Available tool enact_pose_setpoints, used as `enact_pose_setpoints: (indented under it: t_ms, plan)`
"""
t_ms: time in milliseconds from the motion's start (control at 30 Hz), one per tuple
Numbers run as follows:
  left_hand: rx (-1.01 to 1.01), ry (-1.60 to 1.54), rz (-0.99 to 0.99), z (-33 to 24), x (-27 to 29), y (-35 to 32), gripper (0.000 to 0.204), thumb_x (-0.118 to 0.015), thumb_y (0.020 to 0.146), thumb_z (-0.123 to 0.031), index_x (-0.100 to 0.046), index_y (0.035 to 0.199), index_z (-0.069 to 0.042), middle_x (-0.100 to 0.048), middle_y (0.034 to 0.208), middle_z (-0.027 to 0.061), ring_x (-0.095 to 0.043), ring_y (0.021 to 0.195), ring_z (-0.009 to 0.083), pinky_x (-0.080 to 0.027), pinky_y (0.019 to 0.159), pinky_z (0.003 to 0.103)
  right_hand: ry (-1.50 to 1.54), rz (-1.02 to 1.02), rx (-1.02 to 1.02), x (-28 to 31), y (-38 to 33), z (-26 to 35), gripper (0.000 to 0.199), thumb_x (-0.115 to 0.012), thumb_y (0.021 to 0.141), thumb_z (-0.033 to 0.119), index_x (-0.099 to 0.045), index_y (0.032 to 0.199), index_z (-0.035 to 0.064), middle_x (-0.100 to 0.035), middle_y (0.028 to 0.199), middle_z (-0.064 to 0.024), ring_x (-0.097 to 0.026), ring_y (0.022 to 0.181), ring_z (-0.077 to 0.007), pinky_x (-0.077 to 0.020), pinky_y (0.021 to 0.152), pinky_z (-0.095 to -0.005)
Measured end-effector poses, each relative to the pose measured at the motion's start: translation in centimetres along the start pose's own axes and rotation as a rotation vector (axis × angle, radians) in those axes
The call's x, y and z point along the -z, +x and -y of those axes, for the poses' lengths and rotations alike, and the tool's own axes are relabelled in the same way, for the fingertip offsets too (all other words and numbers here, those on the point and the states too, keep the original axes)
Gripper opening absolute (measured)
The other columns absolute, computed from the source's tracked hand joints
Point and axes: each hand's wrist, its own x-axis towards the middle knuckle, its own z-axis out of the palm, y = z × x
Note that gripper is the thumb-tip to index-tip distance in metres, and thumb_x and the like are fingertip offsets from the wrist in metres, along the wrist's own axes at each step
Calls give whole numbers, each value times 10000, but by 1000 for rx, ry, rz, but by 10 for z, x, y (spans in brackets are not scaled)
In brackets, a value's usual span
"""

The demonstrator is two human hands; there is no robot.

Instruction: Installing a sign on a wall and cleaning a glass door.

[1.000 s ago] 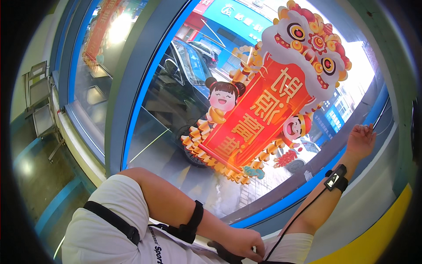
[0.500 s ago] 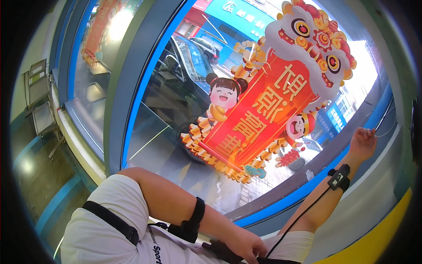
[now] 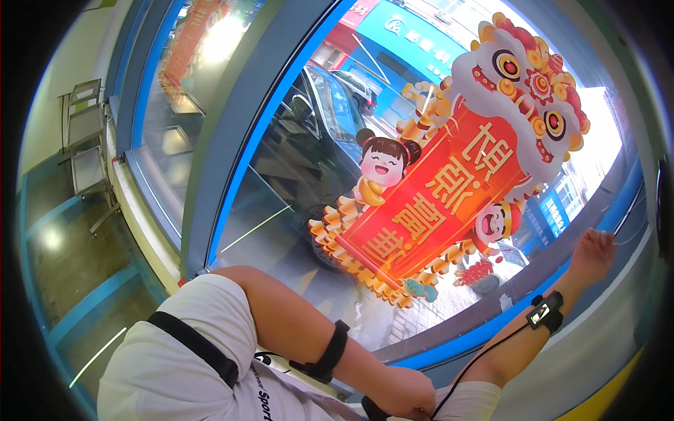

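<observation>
Shifting down and to the right across the past half second, the window and everything about it are showing us that our view is turning a little, so we are taking only part of the hands' change of place as their own motion. Our right hand [image 3: 594, 254] is reaching to the far right, sitting slightly lower against the window edge than a moment ago, its grip curling with fingers drawn together. The thin pale strand [image 3: 627, 241] is lying at the far right, running off just beside those fingertips; we are finding it too fine to tell whether the grip is clamping it. Our left hand [image 3: 411, 394] is crossing to the near middle, now resting at the near edge by the white right sleeve [image 3: 476, 401]. Its fingers are facing away and downward, showing less than earlier, so we cannot tell whether that grip is holding anything; a black object [image 3: 373, 408] is peeking out beneath it. For the work in hand, we are judging that the hands are keeping to two separate spots, the finer handling seeming to sit with the right. A small black device [image 3: 545, 311] is riding the right forearm, trailing a black cable [image 3: 479, 360] toward the left hand, while the red festive window sticker [image 3: 430, 203] is filling the far middle.
</observation>
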Motion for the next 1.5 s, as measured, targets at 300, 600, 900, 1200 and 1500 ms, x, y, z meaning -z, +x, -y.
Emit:
enact_pose_setpoints:
  t_ms: [300,600,900,1200,1500]
  plan:
    - [119,26,-429,11,53,-71,209,-711,922,-210,-690,1109,-119,-671,934,67,-661,816,252,-521,721,366,-659,77,-334,-132,-150,-89,312,-428,1055,256,-601,1027,-3,-595,920,-122,-587,846,-210,-472,773,-340]
    - [123,142,-458,23,106,-109,331,-763,850,-96,-684,1168,-141,-631,1036,75,-641,965,257,-521,852,363,87,-27,-1138,-162,-324,-198,725,-711,937,330,-384,1510,27,-480,1473,-81,-427,1404,-244,-349,1154,-389]
    - [228,381,-513,27,105,-120,622,-799,790,-31,-560,1356,-124,-494,1241,146,-593,1081,295,-489,985,397,299,-301,-1037,-150,-363,-230,498,-640,920,48,-518,1402,24,-591,1360,-99,-544,1296,-241,-420,1105,-406]
    - [434,61,-753,96,84,-125,593,-784,861,-108,-505,1384,-83,-531,1317,129,-669,1015,212,-548,847,344,-323,-838,-654,-116,-263,-162,213,-636,928,142,-692,1072,-5,-725,1004,-82,-683,924,-179,-530,857,-296]
    - [30,293,-267,-89,101,-81,380,-805,828,-114,-708,1193,-76,-755,1076,71,-707,1063,213,-570,867,359,-902,-1088,-4,3,-147,-37,240,-747,905,204,-655,1033,22,-671,966,-63,-660,873,-159,-577,711,-291]
